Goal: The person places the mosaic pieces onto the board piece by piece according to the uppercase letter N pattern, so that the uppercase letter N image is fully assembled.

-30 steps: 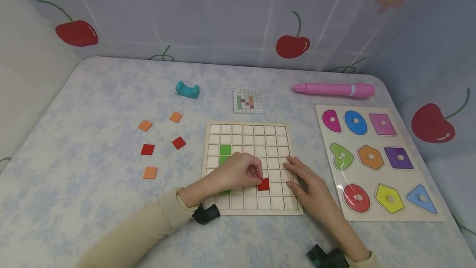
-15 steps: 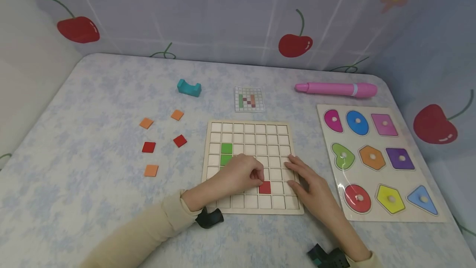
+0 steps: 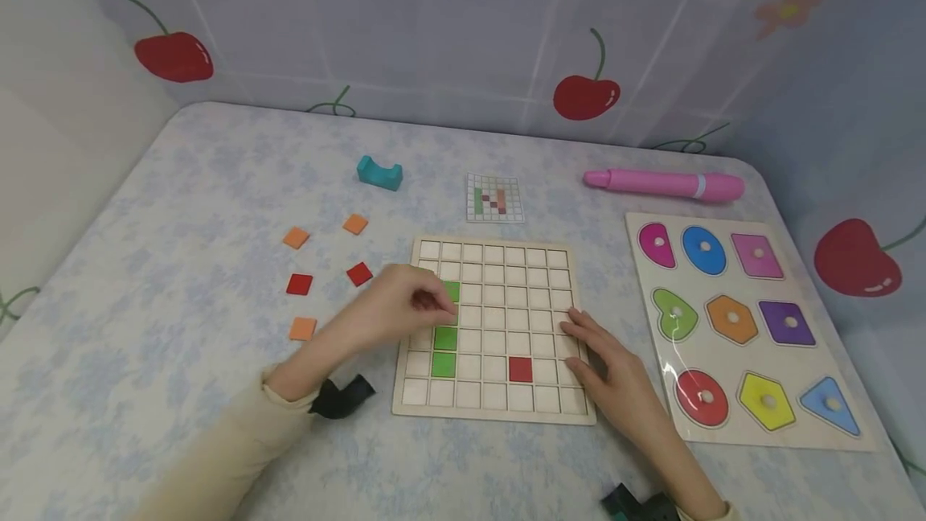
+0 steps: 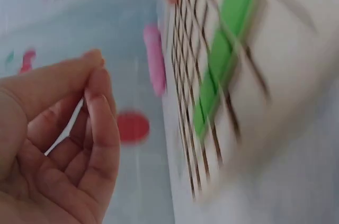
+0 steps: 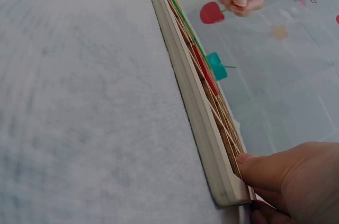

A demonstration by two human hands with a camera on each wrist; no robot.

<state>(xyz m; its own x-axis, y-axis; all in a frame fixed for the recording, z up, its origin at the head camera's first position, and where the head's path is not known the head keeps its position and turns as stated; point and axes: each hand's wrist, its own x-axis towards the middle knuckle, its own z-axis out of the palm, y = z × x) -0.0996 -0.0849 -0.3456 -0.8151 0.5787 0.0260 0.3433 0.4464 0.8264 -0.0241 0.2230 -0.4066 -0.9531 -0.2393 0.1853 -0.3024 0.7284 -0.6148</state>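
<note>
A wooden grid board lies on the table. One red square tile sits in a lower cell. Green square tiles fill a column on its left side, partly hidden by my left hand. That hand hovers over the board's left part. In the left wrist view, its thumb and fingertips meet with nothing visible between them. My right hand rests on the board's right edge; the right wrist view shows its thumb touching the rim.
Left of the board lie loose orange tiles and red tiles. Behind it are a printed pattern card, a teal holder and a pink pen-shaped object. A knobbed shape puzzle stands to the right.
My left hand has left the red tile in its cell and moved up and left, over the green column. My right hand stays at the board's edge. The head view has shifted slightly.
</note>
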